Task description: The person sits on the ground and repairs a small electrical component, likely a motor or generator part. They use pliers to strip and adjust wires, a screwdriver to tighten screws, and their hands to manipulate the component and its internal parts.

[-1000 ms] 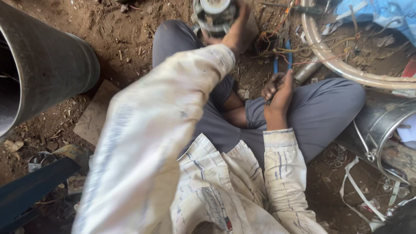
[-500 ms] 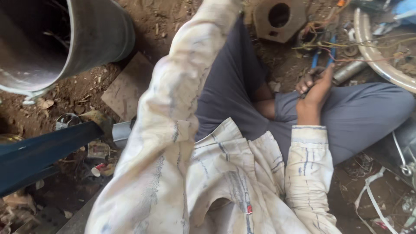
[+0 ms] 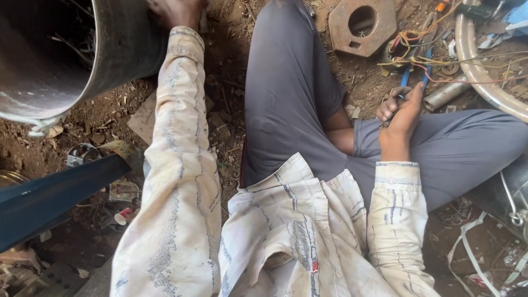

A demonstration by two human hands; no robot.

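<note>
Head view looks down on a person sitting on bare dirt among scrap, two grey-trousered legs spread out and two pale, stained sleeves reaching forward. One left hand (image 3: pixel 177 10) is stretched up to the top edge of the frame, pressed against the outside of a single large metal drum (image 3: pixel 66 55) lying on its side; the fingers run out of view, so I cannot tell whether they grip or just rest there. One right hand (image 3: pixel 400 113) sits on the right thigh, fingers curled around a pair of pliers (image 3: pixel 413 80) with two blue handles, the tool pointing away toward a tangle of coloured wires (image 3: pixel 426 52). Just beyond the knees lies one rusty metal plate (image 3: pixel 363 25) with a round hole. One short grey pipe (image 3: pixel 444 94) lies near the pliers. One dark blue beam (image 3: pixel 49 195) crosses the lower left.
</note>
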